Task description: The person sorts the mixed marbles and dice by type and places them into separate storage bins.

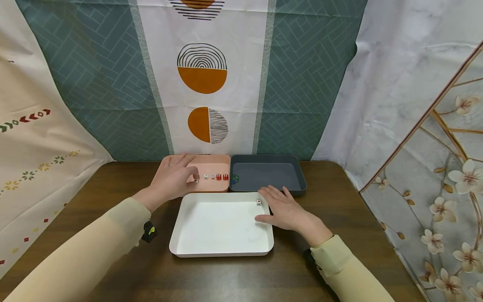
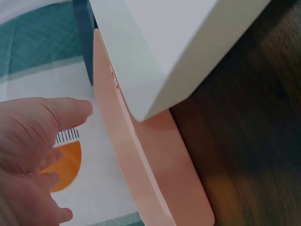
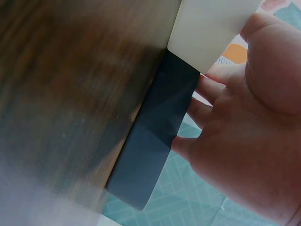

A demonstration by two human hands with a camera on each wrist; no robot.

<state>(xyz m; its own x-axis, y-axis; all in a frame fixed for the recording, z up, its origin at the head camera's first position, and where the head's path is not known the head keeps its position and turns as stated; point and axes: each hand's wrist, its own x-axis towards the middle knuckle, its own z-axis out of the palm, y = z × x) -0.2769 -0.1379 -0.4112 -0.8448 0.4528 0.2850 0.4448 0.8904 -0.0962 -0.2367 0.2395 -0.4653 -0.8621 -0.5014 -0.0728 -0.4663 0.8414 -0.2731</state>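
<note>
My left hand (image 1: pixel 171 178) is over the pink tray (image 1: pixel 211 160). Its thumb and curled index finger pinch a small white die (image 1: pixel 196 179) at the left end of a row. Beside that die lie two white dice, one of them a white die (image 1: pixel 205 177), then red dice (image 1: pixel 222 177). In the left wrist view the left hand (image 2: pixel 28 146) hides the die. My right hand (image 1: pixel 284 209) reaches over the right rim of the white tray (image 1: pixel 222 235), fingers straight. A white die (image 1: pixel 258 202) sits in that tray, near its fingers.
A dark grey tray (image 1: pixel 269 174) stands right of the pink one, with small green and blue pieces (image 1: pixel 235 179) at its left end. All three trays are on a brown wooden table (image 1: pixel 219 279). Patterned cloth (image 1: pixel 298 84) hangs behind the table.
</note>
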